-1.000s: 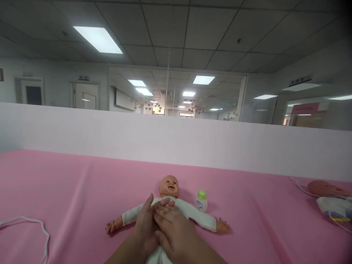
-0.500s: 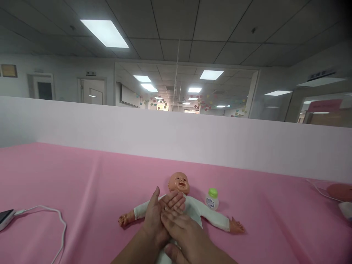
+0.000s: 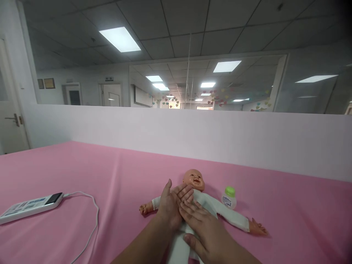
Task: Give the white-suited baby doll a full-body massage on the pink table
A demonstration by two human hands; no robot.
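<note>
A baby doll (image 3: 194, 179) with a bare head and a white cloth body lies face up, arms spread, on a pink cover (image 3: 132, 176). Over its chest is my left hand (image 3: 172, 205), palm up with the thumb stretched out. My right hand (image 3: 199, 220) lies palm down across the left palm and fingers, its own fingers extended. Nothing shows in either hand. Right of the doll's head, near its outstretched arm, stands a small clear bottle (image 3: 229, 198) with a green cap.
At the left lies a white device (image 3: 33, 208) with a dark screen and a white cable (image 3: 95, 220) curving toward the front edge. A low white wall (image 3: 165, 128) with glass above it runs behind the pink cover.
The view has turned left, so the doll, bottle and hands appear farther right and more of the white device shows. My right hand has slid slightly against the left palm.
</note>
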